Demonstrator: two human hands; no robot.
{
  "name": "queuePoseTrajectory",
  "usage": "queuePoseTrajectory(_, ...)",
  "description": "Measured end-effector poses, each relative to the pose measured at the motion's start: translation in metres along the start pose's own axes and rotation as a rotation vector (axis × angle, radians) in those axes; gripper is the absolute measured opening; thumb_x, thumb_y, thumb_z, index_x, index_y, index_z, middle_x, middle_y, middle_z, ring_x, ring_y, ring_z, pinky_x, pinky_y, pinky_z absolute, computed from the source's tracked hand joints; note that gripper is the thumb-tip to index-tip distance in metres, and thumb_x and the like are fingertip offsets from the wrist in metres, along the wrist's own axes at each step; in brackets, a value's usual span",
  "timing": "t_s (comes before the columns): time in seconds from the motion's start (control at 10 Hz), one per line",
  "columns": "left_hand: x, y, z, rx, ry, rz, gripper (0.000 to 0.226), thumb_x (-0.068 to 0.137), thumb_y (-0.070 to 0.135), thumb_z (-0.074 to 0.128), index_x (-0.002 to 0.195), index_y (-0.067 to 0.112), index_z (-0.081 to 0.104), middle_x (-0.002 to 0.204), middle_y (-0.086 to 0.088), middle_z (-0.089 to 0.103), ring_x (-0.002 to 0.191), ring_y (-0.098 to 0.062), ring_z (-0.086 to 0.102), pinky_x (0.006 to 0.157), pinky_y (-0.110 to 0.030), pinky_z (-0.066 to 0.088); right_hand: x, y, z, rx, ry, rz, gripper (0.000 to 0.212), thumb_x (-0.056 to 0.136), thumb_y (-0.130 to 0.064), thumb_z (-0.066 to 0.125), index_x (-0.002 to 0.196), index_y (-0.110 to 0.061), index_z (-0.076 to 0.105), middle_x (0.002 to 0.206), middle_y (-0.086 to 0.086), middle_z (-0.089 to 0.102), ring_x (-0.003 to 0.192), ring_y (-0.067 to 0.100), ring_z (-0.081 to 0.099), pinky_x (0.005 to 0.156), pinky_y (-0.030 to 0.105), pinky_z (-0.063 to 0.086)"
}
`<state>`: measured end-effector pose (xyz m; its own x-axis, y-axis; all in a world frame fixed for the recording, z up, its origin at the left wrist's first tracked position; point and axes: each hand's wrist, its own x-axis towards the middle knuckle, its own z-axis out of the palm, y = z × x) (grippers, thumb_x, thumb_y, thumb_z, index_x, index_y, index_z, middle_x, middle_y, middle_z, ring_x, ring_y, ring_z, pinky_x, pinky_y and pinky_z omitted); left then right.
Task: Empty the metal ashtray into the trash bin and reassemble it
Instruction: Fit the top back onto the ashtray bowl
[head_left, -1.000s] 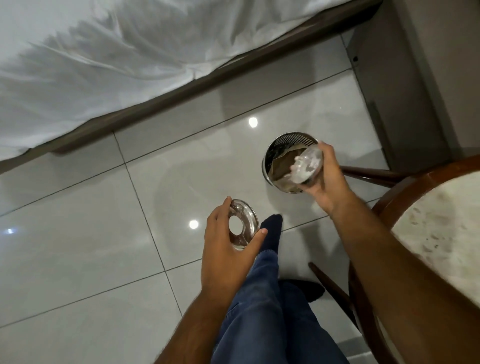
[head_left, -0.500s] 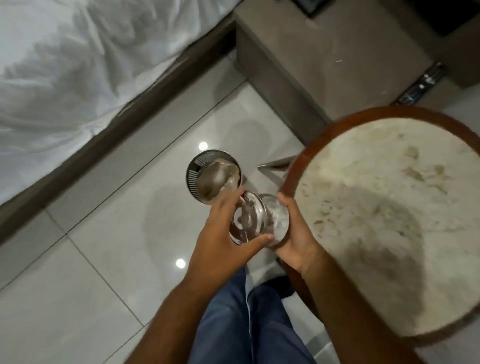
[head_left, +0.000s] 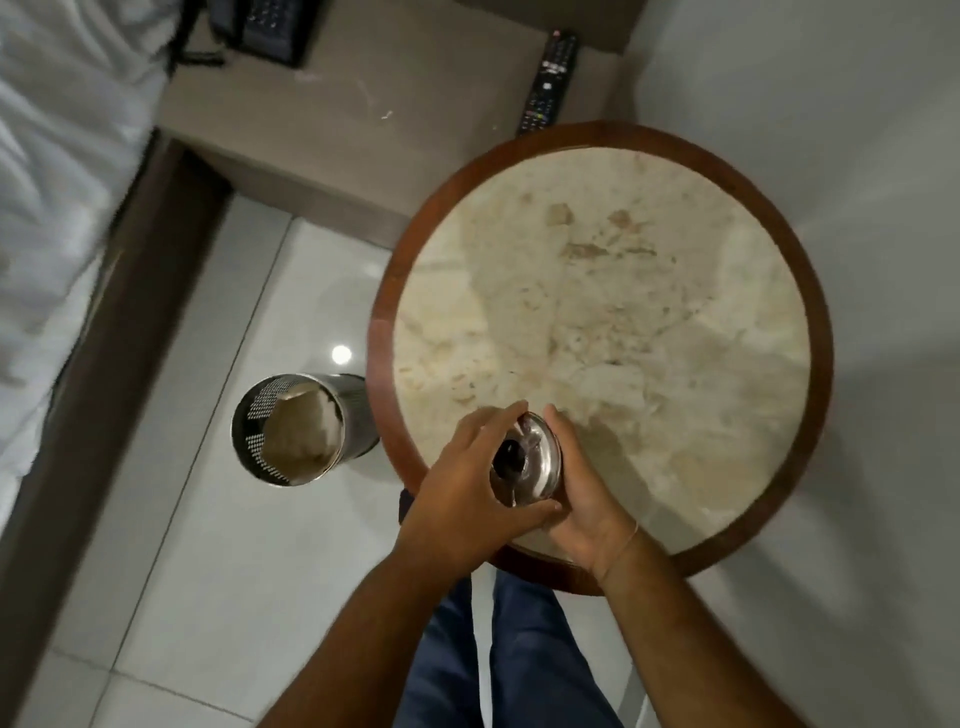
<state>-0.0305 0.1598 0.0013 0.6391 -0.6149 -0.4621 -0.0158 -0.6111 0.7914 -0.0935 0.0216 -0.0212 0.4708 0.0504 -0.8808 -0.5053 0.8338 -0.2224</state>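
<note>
The shiny metal ashtray (head_left: 532, 465) is held between both hands above the near left edge of the round table (head_left: 815, 332). Its lid with a dark centre hole faces up on top of the bowl. My left hand (head_left: 467, 483) grips the lid's left rim, and my right hand (head_left: 582, 493) cups the ashtray from the right and below. The perforated metal trash bin (head_left: 260, 415) stands on the floor left of the table, with crumpled paper inside.
A bedside unit (head_left: 363, 104) behind the table carries a black telephone (head_left: 265, 26) and a remote control (head_left: 548, 80). A bed with white sheets (head_left: 47, 208) and a dark wooden frame runs along the left. My legs in blue jeans (head_left: 509, 654) are below.
My right hand carried the ashtray bowl away from over the bin toward the table. My left hand brought the ring lid onto it. My view swung right, from floor to table.
</note>
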Motion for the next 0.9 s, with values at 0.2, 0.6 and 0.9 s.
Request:
queuePoseTrajectory(0.2,0.065,0.036,0.034,0.282,-0.040,0.103,0.109,0.072,0.051,0.091,0.165,0.030,0.038,0.158,0.000,0.045,0.138,-0.023,0.050,0.111,-0.039,0.051,-0.009,-0.024,-0.048,0.017,0.261,-0.242,0.051,0.105,-0.061,0.055,0.118,-0.021,0.083,0.122,0.011,0.085,0.115,0.024,0.081,0.102,0.047,0.061)
queuePoseTrajectory(0.6,0.140,0.052,0.082,0.762,0.115,0.188,0.104,0.076,0.054,0.087,0.164,0.025,0.041,0.156,-0.013,0.049,0.135,-0.038,0.051,0.109,-0.053,0.047,-0.015,-0.034,-0.124,-0.515,0.745,-0.712,0.013,0.106,-0.038,0.064,0.105,-0.029,0.073,0.110,-0.008,0.076,0.106,0.004,0.070,0.094,0.031,0.058)
queuePoseTrajectory(0.9,0.125,0.051,0.076,0.803,0.128,0.137,0.117,0.083,0.084,0.059,0.172,0.030,0.007,0.178,-0.011,0.022,0.160,-0.038,0.028,0.127,-0.055,0.031,0.001,-0.065,-0.125,-1.079,0.802,-0.848,0.054,0.101,-0.032,0.074,0.152,-0.018,0.061,0.174,0.013,0.040,0.165,0.035,0.025,0.132,0.057,0.022)
